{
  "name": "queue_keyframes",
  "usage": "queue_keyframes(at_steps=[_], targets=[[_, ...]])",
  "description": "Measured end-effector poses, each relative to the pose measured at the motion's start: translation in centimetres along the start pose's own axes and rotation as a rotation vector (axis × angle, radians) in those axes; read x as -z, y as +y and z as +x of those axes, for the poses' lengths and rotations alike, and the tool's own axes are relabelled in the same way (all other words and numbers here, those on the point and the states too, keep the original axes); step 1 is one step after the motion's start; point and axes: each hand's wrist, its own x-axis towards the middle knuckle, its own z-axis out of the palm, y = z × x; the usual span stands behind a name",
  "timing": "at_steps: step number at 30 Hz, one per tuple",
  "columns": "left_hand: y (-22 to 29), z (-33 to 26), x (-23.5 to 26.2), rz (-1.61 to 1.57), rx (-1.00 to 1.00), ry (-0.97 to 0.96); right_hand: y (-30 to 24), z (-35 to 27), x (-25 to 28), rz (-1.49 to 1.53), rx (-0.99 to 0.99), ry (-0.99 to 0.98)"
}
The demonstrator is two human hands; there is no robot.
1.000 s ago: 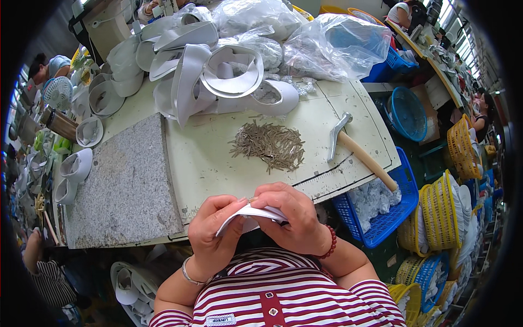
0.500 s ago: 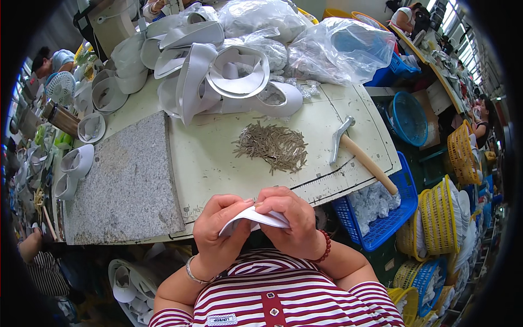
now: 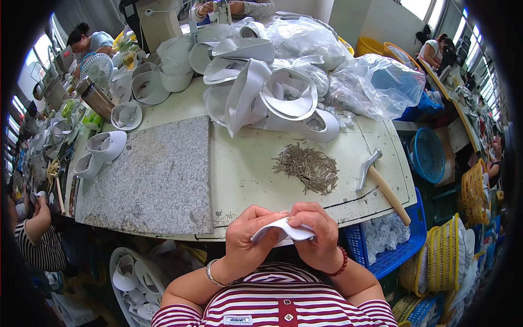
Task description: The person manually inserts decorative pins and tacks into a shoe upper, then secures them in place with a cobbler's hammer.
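White curved strip (image 3: pixel 283 229) was held folded between both hands, left hand (image 3: pixel 248 240) and right hand (image 3: pixel 318 237) pinched on it, at the counter's (image 3: pixel 245 174) near edge, near the hammer (image 3: pixel 381 182).

White fabric piece (image 3: pixel 283 228): a thin, pale, curved strip, bent into an arch, held off the surface at the near edge, pinched at both ends between the fingers of two hands.

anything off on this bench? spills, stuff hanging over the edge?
One thing: the hammer lies with its wooden handle poking past the table's right front edge, over the blue crate. The small metal pins sit in a loose heap. Both hands, left hand and right hand, pinch a white strip.
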Motion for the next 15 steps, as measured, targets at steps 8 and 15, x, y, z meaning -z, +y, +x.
queue_keyframes(at_steps=[8, 15], targets=[[0.8, 1.2, 2.4, 0.081, -0.131, -0.006, -0.8, 1.2, 0.4, 0.053, -0.054, -0.074], [5.0, 0.3, 10.0, 0.886, -0.669, 0.295, 2.9, 0.0, 9.0, -0.552, -0.139, 0.151]])
